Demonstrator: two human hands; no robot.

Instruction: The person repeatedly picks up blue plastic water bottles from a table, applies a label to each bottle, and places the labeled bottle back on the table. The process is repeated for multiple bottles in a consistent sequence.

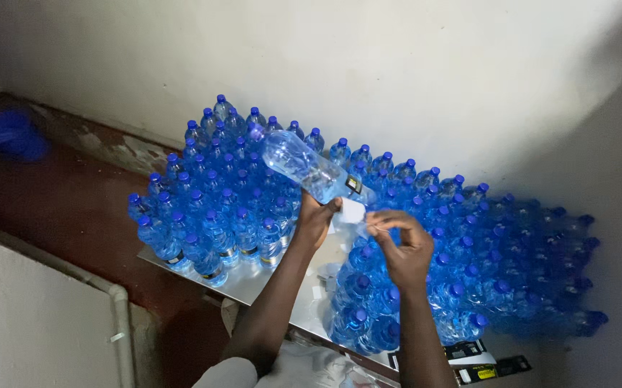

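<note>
Head view: a clear blue plastic bottle [304,167] is held up above the packed rows by the left hand [316,219]. The bottle is tilted, its blue cap pointing up and to the left, its base end lying against the left hand's fingers. Those fingers are curled around the lower end of the bottle, pressed against its wall, with the thumb on the near side. A white label [352,212] is seen just beside the bottle's base, between the two hands. The right hand [404,248] is raised just to the right of it, its fingertips [377,223] brought together in a pinch at the label's edge; whether the label is truly gripped or only touched cannot be told. The two hands are near each other but apart. Below them, a great many blue-capped bottles [210,208] are stood upright in close rows on a shiny metal sheet [253,284], with a second dense cluster [498,266] to the right. A pale wall [397,72] is seen behind.
</note>
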